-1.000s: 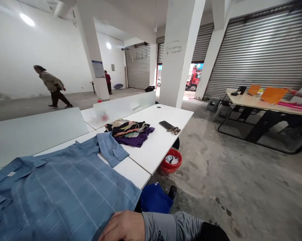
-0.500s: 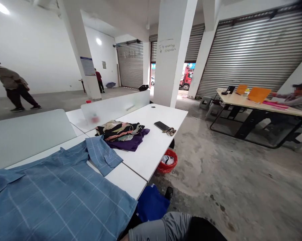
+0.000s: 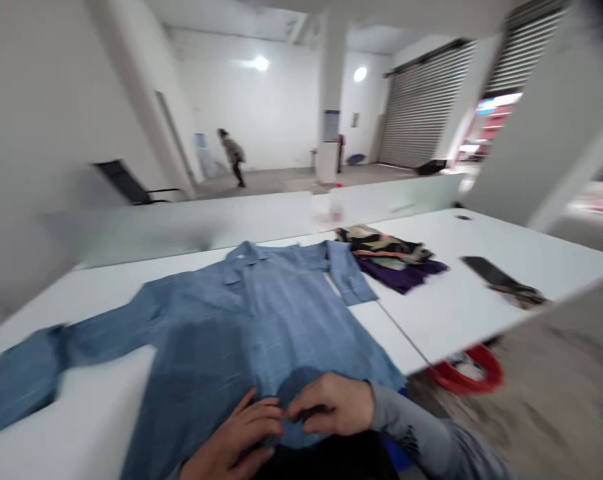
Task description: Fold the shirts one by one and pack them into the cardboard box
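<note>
A blue checked shirt (image 3: 291, 307) with a collar lies spread front up on the white table, one sleeve stretched out to the left. My left hand (image 3: 239, 437) rests on its lower front near the hem, fingers extended and slightly apart. Beside it, almost touching its fingertips, my right hand (image 3: 339, 403) is curled, thumb and fingers pinching the cloth by the front opening. Motion blur hides what exactly lies between the fingertips.
Folded patterned and purple clothes (image 3: 401, 273) lie right of the shirt. A phone (image 3: 486, 270) is farther right, with a blurred brownish item touching it. A frosted divider (image 3: 221, 223) runs behind. Below the table edge stands a red bin (image 3: 494, 373). A person (image 3: 234, 157) walks in the background.
The view has swung left and down, bringing the whole shirt into sight. Both my hands now show on its lower front; before, only a grey sleeve was visible.
</note>
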Tool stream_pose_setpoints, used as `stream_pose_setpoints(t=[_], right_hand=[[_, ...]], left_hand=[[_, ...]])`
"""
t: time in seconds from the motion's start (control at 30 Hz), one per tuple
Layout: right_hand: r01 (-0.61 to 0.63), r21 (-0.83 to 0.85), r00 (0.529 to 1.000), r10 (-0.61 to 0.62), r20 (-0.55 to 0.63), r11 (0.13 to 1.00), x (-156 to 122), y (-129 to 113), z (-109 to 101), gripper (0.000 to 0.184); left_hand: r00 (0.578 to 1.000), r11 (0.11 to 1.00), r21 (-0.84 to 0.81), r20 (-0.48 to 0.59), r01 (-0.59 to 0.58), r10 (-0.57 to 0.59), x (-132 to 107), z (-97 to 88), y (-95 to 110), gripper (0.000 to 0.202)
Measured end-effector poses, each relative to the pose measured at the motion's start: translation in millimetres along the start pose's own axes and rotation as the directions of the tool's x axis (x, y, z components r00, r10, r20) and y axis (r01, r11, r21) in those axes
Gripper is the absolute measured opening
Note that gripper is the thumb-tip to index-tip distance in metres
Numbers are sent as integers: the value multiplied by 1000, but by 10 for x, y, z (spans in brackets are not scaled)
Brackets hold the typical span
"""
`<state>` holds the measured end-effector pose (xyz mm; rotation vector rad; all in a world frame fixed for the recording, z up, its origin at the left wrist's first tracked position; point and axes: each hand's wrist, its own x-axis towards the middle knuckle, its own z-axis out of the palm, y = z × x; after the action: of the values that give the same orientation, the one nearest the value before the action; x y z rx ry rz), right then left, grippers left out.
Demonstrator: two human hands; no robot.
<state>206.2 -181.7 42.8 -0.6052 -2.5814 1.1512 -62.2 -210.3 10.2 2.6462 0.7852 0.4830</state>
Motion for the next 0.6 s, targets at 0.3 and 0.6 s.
stream_pose_setpoints(t=[0.3,0.6], right_hand=[[-200,-203,973,171,-153,959,816,845,-1050,33],[-737,-545,673,359,-647,399,1539,1887,-1497,51]], left_hand=[[860,908,8,-323,419,-394,-47,-720,-848,25],[584,643,113,-557,757,-590,1160,-1217,-2125,18]])
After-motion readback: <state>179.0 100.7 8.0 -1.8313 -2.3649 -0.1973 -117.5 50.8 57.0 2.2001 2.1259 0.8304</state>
